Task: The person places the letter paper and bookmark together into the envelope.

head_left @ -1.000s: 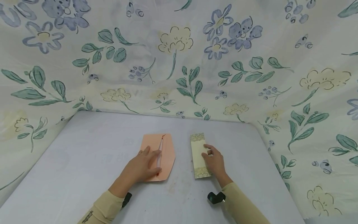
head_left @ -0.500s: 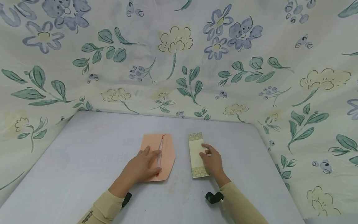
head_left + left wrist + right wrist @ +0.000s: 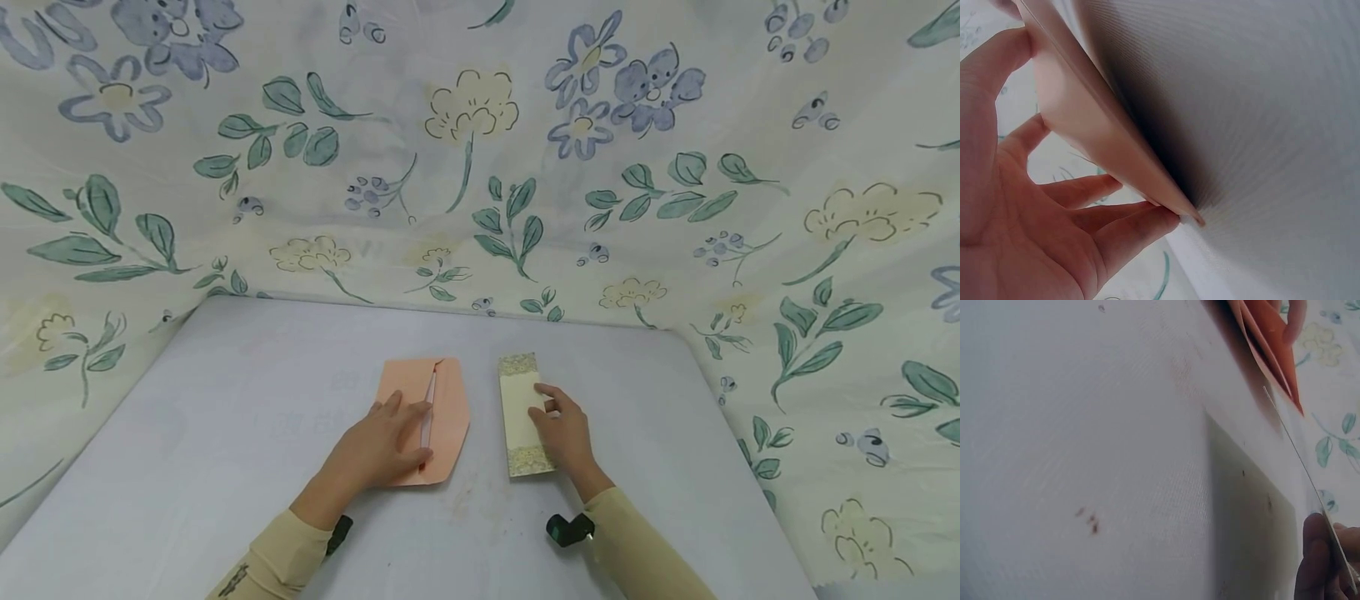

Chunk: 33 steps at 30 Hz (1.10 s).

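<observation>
A peach paper envelope (image 3: pixel 452 429) lies on the white table, with a narrow gap along its length and tapered corners on the right. My left hand (image 3: pixel 386 437) rests on its left half. In the left wrist view the spread fingers touch the envelope (image 3: pixel 1079 119) with their tips. To the right, my right hand (image 3: pixel 566 429) pinches a slim cream card (image 3: pixel 519 412) with speckled bands at both ends by its right edge. Seen edge-on in the right wrist view, the card (image 3: pixel 1300 459) is held off the table and casts a shadow.
A white-covered table (image 3: pixel 247 433) spreads around both hands, with small brown specks near the middle. Floral cloth (image 3: pixel 450 192) hangs behind it and at the sides. A black wrist camera (image 3: pixel 570 529) sits at the right cuff.
My right hand has moved slightly left with the card, narrowing the distance to the envelope. The left hand and the envelope have stayed in place.
</observation>
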{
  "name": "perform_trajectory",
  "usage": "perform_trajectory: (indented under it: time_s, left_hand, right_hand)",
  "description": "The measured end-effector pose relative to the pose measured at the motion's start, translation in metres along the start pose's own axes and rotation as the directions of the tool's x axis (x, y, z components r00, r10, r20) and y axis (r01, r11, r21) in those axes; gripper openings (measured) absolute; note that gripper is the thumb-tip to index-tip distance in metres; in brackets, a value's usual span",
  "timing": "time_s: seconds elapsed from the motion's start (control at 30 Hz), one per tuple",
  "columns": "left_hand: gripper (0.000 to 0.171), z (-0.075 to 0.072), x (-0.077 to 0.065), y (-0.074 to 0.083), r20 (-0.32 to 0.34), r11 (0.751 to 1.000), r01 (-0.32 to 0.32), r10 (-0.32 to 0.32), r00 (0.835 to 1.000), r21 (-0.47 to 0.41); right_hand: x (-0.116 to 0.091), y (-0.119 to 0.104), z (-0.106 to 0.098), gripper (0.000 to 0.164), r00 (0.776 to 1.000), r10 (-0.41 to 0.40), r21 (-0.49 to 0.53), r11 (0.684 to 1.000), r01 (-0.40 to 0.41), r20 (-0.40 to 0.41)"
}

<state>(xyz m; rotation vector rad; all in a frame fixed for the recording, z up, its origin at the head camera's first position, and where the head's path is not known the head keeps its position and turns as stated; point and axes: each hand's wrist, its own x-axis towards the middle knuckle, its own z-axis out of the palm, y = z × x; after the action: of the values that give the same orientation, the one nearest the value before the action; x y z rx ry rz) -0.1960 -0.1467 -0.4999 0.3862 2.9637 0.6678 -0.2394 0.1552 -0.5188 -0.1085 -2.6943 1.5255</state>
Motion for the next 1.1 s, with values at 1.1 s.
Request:
perform_trajectory:
  time_s: [1.1]
  left_hand:
    - [0.068, 0.002, 0.001, -0.001, -0.006, 1.0, 0.008, -0.008, 1.0, -0.001]
  right_hand:
    - [0.001, -0.019, 0.025, 0.041, 0.998, -0.056, 0.037, 0.998, 0.055, 0.021]
